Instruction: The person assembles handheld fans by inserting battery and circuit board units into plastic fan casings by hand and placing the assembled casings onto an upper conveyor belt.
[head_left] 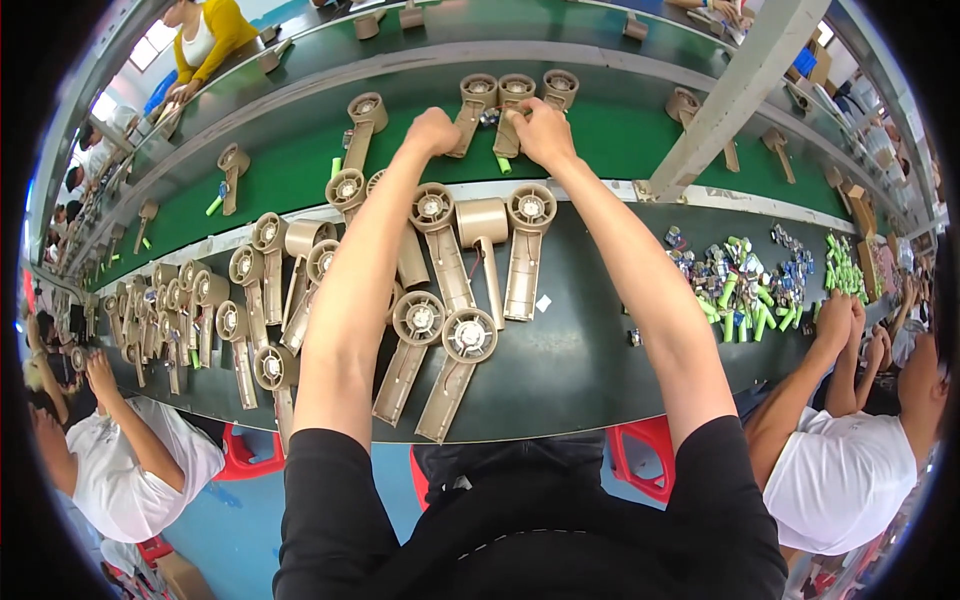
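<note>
Both my arms reach out over the green conveyor belt (600, 120). My left hand (433, 131) is closed, its fingertips against the handle of a tan handheld fan (468, 122); the fingers are partly hidden. My right hand (543, 133) pinches the handle of the middle tan handheld fan (508, 138), whose round head points away from me. A third handheld fan (561, 84) lies just beyond my right hand. Between the two handles a small blue circuit part (489, 117) shows, and a green battery cell (503, 164) sits below the middle handle.
Several opened fan bodies (468, 340) cover the dark worktable (560, 385), crowding its left side. A heap of green cells and circuit parts (738, 285) lies at right. A metal post (740, 100) rises beyond my right arm. Co-workers sit on both sides, one in a white shirt (850, 470).
</note>
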